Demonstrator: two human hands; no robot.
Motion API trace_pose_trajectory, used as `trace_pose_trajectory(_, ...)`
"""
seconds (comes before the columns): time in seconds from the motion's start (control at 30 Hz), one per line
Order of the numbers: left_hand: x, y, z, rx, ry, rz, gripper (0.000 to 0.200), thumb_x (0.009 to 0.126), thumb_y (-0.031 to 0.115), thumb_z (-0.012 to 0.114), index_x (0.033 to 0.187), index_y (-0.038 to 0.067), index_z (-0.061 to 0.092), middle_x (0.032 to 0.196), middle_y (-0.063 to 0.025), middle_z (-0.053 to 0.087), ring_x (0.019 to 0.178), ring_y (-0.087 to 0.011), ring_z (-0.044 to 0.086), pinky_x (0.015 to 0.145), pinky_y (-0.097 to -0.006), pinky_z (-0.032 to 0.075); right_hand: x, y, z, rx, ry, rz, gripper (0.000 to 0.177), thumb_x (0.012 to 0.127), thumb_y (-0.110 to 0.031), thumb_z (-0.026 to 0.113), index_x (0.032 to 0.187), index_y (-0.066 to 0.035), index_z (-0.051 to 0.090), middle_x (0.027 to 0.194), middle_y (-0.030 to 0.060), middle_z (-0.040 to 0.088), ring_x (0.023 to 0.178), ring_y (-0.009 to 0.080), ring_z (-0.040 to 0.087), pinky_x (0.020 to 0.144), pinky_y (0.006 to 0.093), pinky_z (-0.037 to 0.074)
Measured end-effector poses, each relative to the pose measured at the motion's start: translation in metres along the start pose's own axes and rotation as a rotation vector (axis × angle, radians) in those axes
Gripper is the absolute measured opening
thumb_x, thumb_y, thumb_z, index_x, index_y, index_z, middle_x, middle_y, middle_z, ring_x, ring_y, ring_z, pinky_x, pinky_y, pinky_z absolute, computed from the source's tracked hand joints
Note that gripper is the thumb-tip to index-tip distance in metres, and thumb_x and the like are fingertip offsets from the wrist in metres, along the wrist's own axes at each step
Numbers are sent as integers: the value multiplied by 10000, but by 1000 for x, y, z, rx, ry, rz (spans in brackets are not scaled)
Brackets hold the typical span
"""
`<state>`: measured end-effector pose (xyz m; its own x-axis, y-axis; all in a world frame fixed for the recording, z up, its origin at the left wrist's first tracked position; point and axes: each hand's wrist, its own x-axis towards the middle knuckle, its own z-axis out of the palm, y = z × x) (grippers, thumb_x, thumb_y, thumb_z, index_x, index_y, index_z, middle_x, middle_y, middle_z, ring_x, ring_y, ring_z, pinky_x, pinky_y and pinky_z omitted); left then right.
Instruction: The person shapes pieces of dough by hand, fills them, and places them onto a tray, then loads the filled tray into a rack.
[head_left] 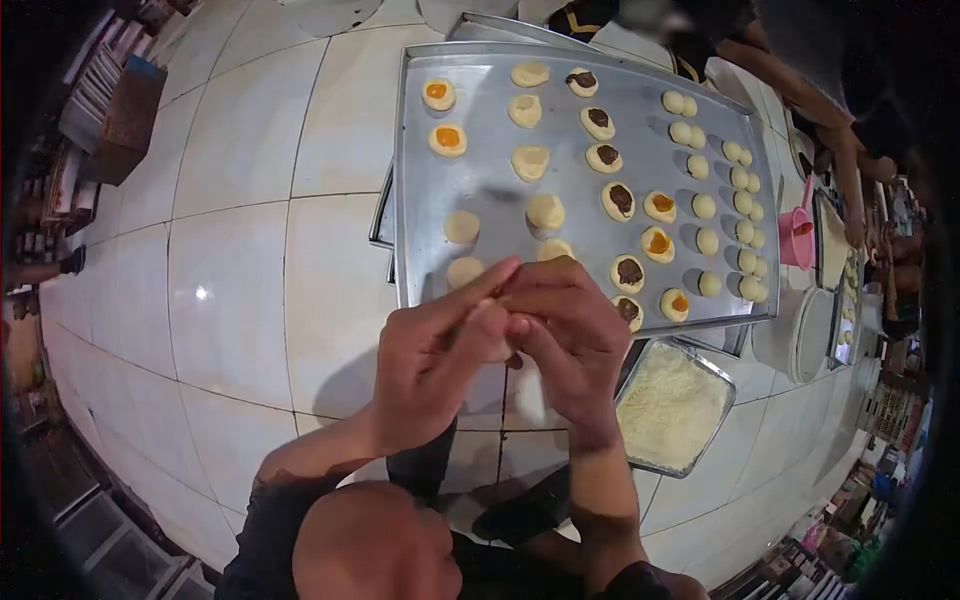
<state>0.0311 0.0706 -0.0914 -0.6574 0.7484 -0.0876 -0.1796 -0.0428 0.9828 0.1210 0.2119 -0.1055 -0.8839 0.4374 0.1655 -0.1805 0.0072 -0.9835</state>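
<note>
My left hand (435,350) and my right hand (570,340) meet over the near edge of a large metal tray (645,150). The fingers of both are pinched around a pale piece of dough (497,348), mostly hidden by them. On the tray lie rows of round dough balls (704,206), flattened dough discs (530,162), discs with dark brown filling (618,201) and discs with orange filling (447,139). Several pieces close behind my fingers are partly covered.
A smaller tray of pale crumbs (672,410) sits at the lower right on the tiled floor (230,270). Beyond the large tray are a pink jug (797,240), a white round container (805,335) and another person's arm (845,170). A brown box (128,120) stands at left.
</note>
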Motion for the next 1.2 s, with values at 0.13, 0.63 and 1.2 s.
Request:
trace_pose_trajectory(0.13,5,1,-18,5,-175,-117,491,1036,177,530,1484,-20,490,1192,-143,645,921,-176,560,785,-279,473,4,-1,-12,-260,-78,-189,175,858,-21,729,1025,-50,774,1116,54,676,955,182,571,782,299,488)
trace_pose_trajectory(0.63,6,-22,-7,-487,-22,-210,518,1006,115,584,1490,-14,454,1505,-214,503,1330,-291,534,1081,-372,491,-5,-6,1,-397,78,34,208,847,24,730,1043,-47,727,1000,54,673,721,137,542,641,268,466)
trace_pose_trajectory(1.2,1,-26,-7,-566,117,-177,401,1048,125,542,1423,-13,508,1386,-191,588,1210,-232,602,1078,-366,498,0,-7,16,-436,117,-74,245,807,72,724,1032,-24,751,902,46,649,764,144,544,688,268,455)
